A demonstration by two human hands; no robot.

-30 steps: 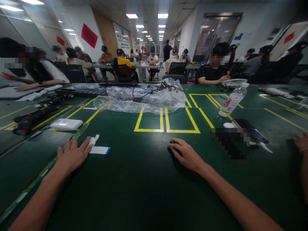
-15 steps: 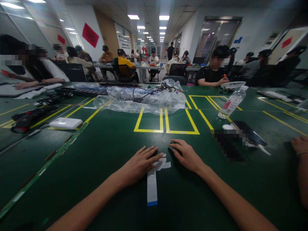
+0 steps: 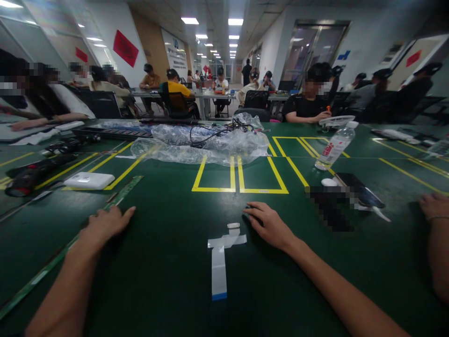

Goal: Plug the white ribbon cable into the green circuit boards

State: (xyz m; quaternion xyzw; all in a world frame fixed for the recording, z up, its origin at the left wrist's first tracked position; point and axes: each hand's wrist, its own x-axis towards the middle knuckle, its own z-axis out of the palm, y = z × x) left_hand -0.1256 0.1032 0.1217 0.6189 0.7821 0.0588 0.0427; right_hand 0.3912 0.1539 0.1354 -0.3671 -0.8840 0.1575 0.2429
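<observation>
The left hand (image 3: 105, 227) is covering part of a long green strip (image 3: 49, 268), its thumb spreading away; whether the fingers are gripping cannot be told. The right hand (image 3: 268, 225) is resting on the table (image 3: 157, 290), fingers loosely spread. A flat white cable (image 3: 219, 271) is lying between them, its far end just beside the right fingertips.

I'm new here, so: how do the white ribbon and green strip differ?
The ribbon is white with a blue end; the strip is mostly green. The strip is far longer than the ribbon. The left hand covers part of the strip, none of the ribbon. Both lie on the table.
</observation>
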